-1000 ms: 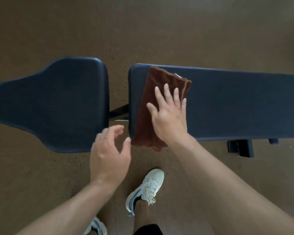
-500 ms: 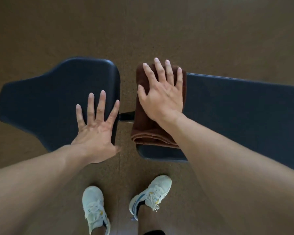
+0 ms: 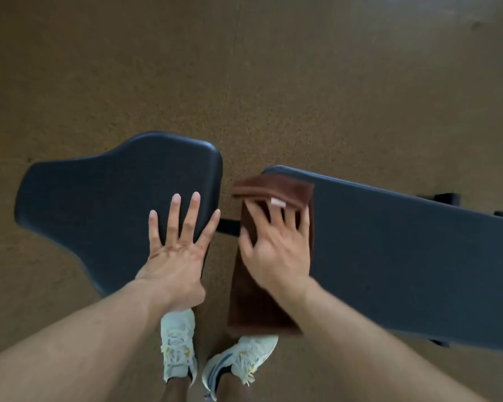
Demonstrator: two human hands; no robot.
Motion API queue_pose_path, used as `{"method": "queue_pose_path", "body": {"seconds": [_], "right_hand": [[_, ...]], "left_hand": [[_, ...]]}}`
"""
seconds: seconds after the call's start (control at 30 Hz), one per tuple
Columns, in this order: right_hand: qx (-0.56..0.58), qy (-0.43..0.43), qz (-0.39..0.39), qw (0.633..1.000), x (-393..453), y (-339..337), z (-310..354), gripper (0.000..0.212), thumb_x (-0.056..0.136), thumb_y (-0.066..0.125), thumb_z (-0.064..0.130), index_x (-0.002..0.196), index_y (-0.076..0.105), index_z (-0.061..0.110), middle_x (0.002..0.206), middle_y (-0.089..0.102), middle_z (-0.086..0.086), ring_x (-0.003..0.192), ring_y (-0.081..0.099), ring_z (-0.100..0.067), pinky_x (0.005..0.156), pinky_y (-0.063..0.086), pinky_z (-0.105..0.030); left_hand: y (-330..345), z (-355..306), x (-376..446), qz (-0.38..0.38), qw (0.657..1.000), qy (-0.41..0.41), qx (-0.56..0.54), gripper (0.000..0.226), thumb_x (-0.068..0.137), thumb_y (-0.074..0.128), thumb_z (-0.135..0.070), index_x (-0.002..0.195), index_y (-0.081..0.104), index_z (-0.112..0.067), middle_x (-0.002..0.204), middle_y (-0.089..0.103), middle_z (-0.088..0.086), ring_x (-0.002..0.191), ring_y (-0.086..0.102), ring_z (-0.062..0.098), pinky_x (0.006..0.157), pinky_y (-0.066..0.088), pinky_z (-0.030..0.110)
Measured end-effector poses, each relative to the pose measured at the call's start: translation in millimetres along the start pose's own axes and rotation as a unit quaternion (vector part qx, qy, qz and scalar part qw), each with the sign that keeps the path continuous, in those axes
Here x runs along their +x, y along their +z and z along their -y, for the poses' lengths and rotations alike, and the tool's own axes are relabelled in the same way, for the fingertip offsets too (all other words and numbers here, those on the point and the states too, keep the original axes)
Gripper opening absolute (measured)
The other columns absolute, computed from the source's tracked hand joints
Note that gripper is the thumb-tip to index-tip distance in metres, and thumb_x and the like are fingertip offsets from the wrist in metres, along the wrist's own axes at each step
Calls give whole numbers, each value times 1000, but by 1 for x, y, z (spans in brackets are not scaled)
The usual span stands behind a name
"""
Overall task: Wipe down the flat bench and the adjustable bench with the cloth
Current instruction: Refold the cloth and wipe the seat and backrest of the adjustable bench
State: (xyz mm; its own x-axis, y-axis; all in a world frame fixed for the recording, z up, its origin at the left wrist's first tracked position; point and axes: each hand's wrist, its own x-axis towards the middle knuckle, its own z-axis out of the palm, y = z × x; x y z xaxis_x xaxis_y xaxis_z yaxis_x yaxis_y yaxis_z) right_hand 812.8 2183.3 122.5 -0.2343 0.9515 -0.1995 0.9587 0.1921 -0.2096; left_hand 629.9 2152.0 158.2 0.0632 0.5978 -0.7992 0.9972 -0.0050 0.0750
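Item 1: seat pad [image 3: 114,204], dark blue, tapered toward the left, lying over a brown speckled floor [image 3: 244,82]. Item 2: back pad [image 3: 404,256], dark blue, long, running off to the right edge; a narrow gap with a black bar [image 3: 228,226] separates it from the seat pad. Item 3: cloth [image 3: 256,300], brown, folded, draped across the left end of the back pad, its near edge hanging past the pad's front, its far edge folded up with a small white tag [image 3: 278,202] showing. Item 4: left hand [image 3: 176,256], flat, fingers spread wide and straight, palm down on the right part of the seat pad, holding nothing. Item 5: right hand [image 3: 276,250], blurred, palm pressing down on the cloth, fingers extended and splayed. Item 6: 2 white shoes [image 3: 177,343], on the floor beneath the arms.
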Motion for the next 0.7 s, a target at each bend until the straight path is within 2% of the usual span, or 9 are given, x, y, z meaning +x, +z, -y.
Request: {"method": "queue_pose_path", "body": {"seconds": [0.17, 0.37, 0.47, 0.57, 0.6, 0.7], "right_hand": [[-3, 25, 19, 1000, 79, -8, -3, 54, 95, 47, 44, 148, 53, 36, 170, 31, -1, 161, 14, -28, 130, 1, -54], [1, 30, -19, 999, 8, 7, 6, 63, 102, 46, 42, 163, 34, 32, 177, 13, -3, 164, 4, -26, 132, 1, -50], [9, 36, -10, 999, -64, 16, 9, 61, 105, 44, 45, 164, 32, 33, 175, 20, -3, 163, 11, -26, 132, 6, -50], [21, 98, 12, 995, -121, 24, 8, 57, 108, 38, 50, 162, 32, 36, 163, 45, -2, 155, 30, -26, 132, 8, -46], [28, 131, 18, 991, -128, 25, 8, 57, 108, 36, 53, 162, 31, 39, 161, 48, -1, 153, 32, -27, 132, 7, -45], [45, 182, 40, 981, -110, 19, 10, 61, 106, 26, 61, 165, 18, 44, 169, 35, 3, 159, 19, -25, 132, -1, -43]], "left_hand": [[4, 1, 1, -13, 1000, 3, 13, 136, 79, 73, -42, 146, -45, -32, 138, -67, 9, 128, -62, 38, 112, -26, 68], [4, 3, 1, -18, 1000, 17, 11, 135, 79, 72, -44, 149, -42, -32, 137, -68, 8, 128, -62, 38, 111, -28, 67], [4, 4, 0, -14, 1000, 26, 3, 135, 79, 72, -48, 149, -42, -32, 137, -68, 8, 128, -62, 37, 112, -26, 68], [4, 6, 0, -13, 999, 37, -7, 139, 75, 70, -72, 151, -39, -31, 137, -68, 8, 128, -62, 37, 111, -30, 65], [3, 5, 0, -13, 999, 38, -8, 140, 73, 68, -78, 151, -38, -31, 137, -68, 8, 127, -62, 37, 111, -30, 65], [4, 5, 2, -25, 999, 39, -15, 141, 68, 62, -88, 150, -38, -32, 136, -68, 8, 127, -63, 37, 111, -29, 67]]}}
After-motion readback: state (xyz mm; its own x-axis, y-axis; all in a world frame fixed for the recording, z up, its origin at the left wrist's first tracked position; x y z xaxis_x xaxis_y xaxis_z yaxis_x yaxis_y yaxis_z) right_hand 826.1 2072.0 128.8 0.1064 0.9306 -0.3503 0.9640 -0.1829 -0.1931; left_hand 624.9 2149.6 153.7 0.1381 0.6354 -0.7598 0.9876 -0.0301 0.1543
